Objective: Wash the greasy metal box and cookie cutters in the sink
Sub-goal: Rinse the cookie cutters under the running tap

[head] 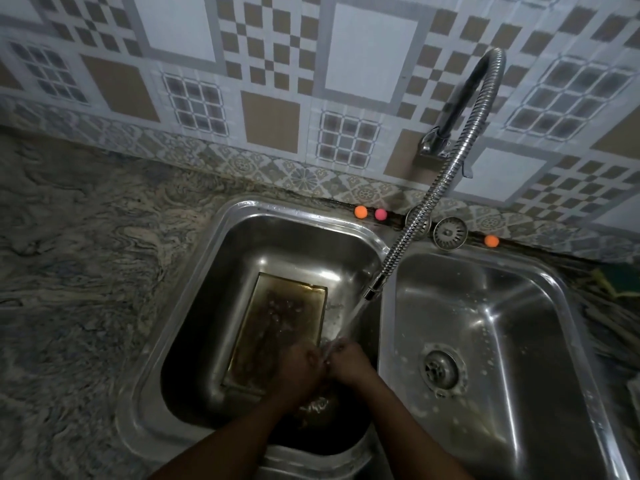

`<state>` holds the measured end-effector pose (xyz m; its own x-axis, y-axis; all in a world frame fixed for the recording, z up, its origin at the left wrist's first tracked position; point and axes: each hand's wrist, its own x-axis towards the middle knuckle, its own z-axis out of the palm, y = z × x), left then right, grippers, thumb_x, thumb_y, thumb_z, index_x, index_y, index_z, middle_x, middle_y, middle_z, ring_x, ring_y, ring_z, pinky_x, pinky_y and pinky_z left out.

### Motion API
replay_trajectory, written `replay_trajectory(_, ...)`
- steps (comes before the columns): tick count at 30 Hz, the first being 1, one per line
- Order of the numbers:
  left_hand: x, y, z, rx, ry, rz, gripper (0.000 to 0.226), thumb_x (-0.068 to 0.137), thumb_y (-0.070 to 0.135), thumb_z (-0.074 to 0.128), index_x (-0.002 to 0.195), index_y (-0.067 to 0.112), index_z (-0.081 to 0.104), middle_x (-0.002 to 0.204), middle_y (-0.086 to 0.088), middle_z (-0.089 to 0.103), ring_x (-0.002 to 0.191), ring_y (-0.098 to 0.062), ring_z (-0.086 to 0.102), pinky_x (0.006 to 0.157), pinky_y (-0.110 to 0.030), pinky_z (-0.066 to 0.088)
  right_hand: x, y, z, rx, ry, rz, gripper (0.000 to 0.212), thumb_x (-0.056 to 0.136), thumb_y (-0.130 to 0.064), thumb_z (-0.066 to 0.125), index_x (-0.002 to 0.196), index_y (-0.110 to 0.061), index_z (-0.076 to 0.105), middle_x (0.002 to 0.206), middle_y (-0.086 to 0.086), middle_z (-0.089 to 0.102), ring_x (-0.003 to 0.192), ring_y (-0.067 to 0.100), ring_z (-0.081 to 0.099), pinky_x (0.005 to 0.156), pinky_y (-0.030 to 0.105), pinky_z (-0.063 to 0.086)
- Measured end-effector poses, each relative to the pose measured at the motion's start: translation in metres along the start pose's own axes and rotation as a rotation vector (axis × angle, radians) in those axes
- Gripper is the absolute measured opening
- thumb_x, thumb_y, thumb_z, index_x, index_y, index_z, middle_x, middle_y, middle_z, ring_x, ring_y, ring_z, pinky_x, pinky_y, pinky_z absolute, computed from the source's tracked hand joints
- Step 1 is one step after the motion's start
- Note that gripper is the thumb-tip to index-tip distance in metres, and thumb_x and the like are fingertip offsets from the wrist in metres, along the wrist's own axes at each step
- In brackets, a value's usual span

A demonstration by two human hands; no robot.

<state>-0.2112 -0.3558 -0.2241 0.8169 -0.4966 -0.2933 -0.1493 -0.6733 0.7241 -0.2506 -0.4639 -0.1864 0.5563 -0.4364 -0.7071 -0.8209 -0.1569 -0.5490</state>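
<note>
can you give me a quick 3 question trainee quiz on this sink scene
1. True or false: the metal box lies in the right basin.
2. Where does the water from the faucet hose land? A) on the hands B) on the counter C) in the right basin
3. How many small coloured balls sit along the ledge behind the sinks?

Key: 1 false, it lies in the left basin. 2 A, on the left hand and right hand. 3 three.
</note>
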Motion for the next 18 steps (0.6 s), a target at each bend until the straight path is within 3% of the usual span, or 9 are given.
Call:
replay_trajectory(3, -0.001, 0.005, -0.019, -0.372, 0.105, -0.101, 0.020, 0.082, -0.003, 0.069, 0.077, 0.016, 0.074, 0.067, 0.009, 0.070, 0.062, 0.002, 0.065, 0.064, -0.022, 0.054, -0.006, -0.006, 0.011, 0.265, 0.027, -0.073, 0.020, 0.096, -0.025, 0.048, 0.095, -0.011, 0.062, 0.086, 0.012, 0.067, 0.071, 0.022, 0.063, 0.062, 0.036, 0.055)
replay_trajectory(4, -0.002, 0.011, -0.022, -0.514, 0.105, -0.181, 0.017, 0.085, -0.003, 0.068, 0.082, 0.013, 0.073, 0.070, 0.006, 0.073, 0.066, -0.003, 0.070, 0.067, -0.028, 0.058, -0.014, -0.013, 0.013, 0.362, 0.051, -0.083, 0.021, 0.098, -0.025, 0.050, 0.097, -0.007, 0.061, 0.084, 0.012, 0.066, 0.067, 0.021, 0.062, 0.057, 0.033, 0.052)
replay_trajectory(6, -0.002, 0.024, -0.024, -0.774, 0.112, -0.410, 0.003, 0.088, 0.009, 0.072, 0.089, 0.007, 0.073, 0.071, -0.007, 0.074, 0.062, -0.023, 0.071, 0.055, -0.039, 0.059, -0.030, -0.023, 0.010, 0.455, 0.166, -0.143, 0.022, 0.098, -0.028, 0.053, 0.098, -0.009, 0.062, 0.086, 0.013, 0.068, 0.074, 0.022, 0.065, 0.062, 0.033, 0.053)
replay_trajectory(9, 0.001, 0.041, -0.024, -0.985, 0.051, -0.578, 0.015, 0.092, 0.021, 0.067, 0.099, 0.008, 0.070, 0.072, -0.014, 0.068, 0.048, -0.018, 0.056, 0.039, -0.022, 0.041, -0.039, -0.025, 0.005, 0.524, 0.265, -0.246, 0.008, 0.097, -0.019, 0.056, 0.100, -0.019, 0.064, 0.090, 0.003, 0.070, 0.082, 0.013, 0.067, 0.069, 0.025, 0.054)
replay_trajectory(11, 0.001, 0.056, -0.029, -1.191, -0.014, -0.590, 0.014, 0.099, 0.014, 0.054, 0.107, 0.014, 0.065, 0.089, -0.018, 0.071, 0.070, -0.022, 0.062, 0.053, -0.029, 0.049, -0.041, -0.020, 0.002, 0.554, 0.298, -0.296, 0.017, 0.094, -0.013, 0.062, 0.106, -0.023, 0.066, 0.101, -0.005, 0.070, 0.092, 0.008, 0.067, 0.081, 0.027, 0.057)
replay_trajectory(13, 0.003, 0.068, -0.034, -1.359, -0.027, -0.608, 0.019, 0.101, 0.009, 0.043, 0.103, 0.016, 0.060, 0.089, -0.015, 0.073, 0.083, -0.025, 0.065, 0.072, -0.036, 0.053, -0.042, -0.015, 0.002, 0.555, 0.341, -0.312, 0.027, 0.089, -0.013, 0.068, 0.115, -0.020, 0.068, 0.110, -0.003, 0.071, 0.098, 0.009, 0.066, 0.090, 0.034, 0.056)
replay_trajectory(15, 0.005, 0.072, -0.032, -1.347, -0.004, -0.540, 0.018, 0.099, 0.010, 0.046, 0.106, 0.005, 0.061, 0.086, -0.014, 0.074, 0.081, -0.026, 0.066, 0.076, -0.039, 0.053, -0.042, -0.010, 0.006, 0.563, 0.381, -0.295, 0.025, 0.087, -0.007, 0.069, 0.110, -0.017, 0.071, 0.104, 0.002, 0.073, 0.091, 0.014, 0.069, 0.083, 0.035, 0.058)
replay_trajectory(17, 0.010, 0.069, -0.027, -1.139, 0.053, -0.439, 0.026, 0.096, 0.012, 0.056, 0.123, 0.012, 0.057, 0.100, -0.010, 0.073, 0.088, -0.025, 0.069, 0.081, -0.039, 0.056, -0.046, -0.009, 0.009, 0.630, 0.382, -0.267, 0.025, 0.088, 0.004, 0.061, 0.102, -0.014, 0.071, 0.092, 0.005, 0.074, 0.080, 0.015, 0.069, 0.068, 0.022, 0.056)
replay_trajectory(18, 0.008, 0.070, -0.028, -1.058, 0.062, -0.395, 0.024, 0.096, 0.013, 0.059, 0.120, 0.018, 0.059, 0.100, -0.007, 0.073, 0.087, -0.024, 0.070, 0.077, -0.037, 0.056, -0.049, -0.009, 0.009, 0.687, 0.378, -0.254, 0.024, 0.090, 0.007, 0.058, 0.100, -0.011, 0.071, 0.089, 0.005, 0.074, 0.075, 0.014, 0.068, 0.062, 0.017, 0.053)
